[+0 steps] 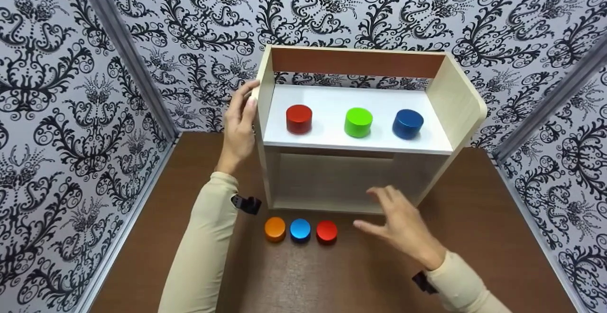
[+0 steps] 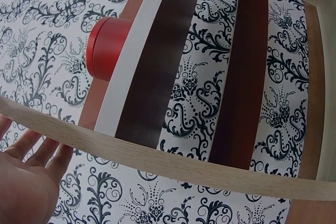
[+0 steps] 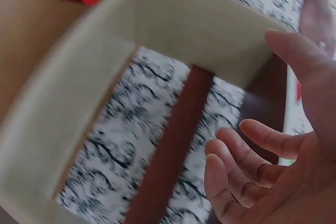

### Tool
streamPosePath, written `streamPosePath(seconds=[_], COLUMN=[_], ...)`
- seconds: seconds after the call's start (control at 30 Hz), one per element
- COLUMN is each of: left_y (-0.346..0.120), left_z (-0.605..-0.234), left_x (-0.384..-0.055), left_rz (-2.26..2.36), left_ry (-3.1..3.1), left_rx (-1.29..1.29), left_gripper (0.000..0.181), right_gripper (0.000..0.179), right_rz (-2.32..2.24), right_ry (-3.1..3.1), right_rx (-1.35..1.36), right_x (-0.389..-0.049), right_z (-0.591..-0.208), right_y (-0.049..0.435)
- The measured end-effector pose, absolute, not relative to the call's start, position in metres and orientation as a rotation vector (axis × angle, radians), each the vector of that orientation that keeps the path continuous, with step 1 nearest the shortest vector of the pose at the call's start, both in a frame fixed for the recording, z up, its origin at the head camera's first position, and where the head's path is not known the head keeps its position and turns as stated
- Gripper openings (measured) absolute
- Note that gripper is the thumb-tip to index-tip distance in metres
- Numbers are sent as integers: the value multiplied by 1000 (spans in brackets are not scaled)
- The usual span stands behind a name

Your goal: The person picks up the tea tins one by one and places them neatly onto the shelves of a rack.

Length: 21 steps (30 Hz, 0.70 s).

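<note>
1. Evidently, the shelf unit (image 1: 327, 114) beside the left hand (image 1: 239, 124) was touched by its extended fingers; even pressure was advised.
2. The nearer red cylinder (image 1: 326, 232) was seen left of the spread, empty right hand (image 1: 403, 221).

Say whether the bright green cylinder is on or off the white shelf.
On: the bright green cylinder stands on the white shelf, base against the surface, between a red cylinder and a dark blue cylinder.

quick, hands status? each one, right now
Left hand: open, touching the two-level shelf's left side panel.
Right hand: open, holding nothing.
</note>
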<state>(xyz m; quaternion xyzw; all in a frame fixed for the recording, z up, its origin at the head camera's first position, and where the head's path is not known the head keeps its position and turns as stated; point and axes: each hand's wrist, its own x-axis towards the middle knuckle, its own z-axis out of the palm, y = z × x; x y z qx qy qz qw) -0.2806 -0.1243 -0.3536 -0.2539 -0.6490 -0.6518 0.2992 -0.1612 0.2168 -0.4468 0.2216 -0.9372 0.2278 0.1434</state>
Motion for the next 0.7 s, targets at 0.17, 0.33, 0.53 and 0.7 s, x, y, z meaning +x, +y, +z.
streamPosePath(seconds=[0.17, 0.33, 0.53, 0.7], left_y=[-124, -124, -125, -125], left_z=[-353, -353, -354, -354], left_x=[-280, -281, -282, -282], left_rz=[-1731, -1734, -1738, -1739], left_ry=[-1730, -1742, -1743, -1738], left_rx=[-672, -666, -678, -678], left_gripper=[40, 40, 42, 42], right_gripper=[70, 68, 68, 70], right_rz=[620, 596, 671, 706], right_ry=[-2773, -2825, -2919, -2952], right_rx=[657, 652, 602, 622], right_x=[-156, -153, -151, -152], right_z=[-475, -499, -524, -546], right_y=[207, 201, 196, 194])
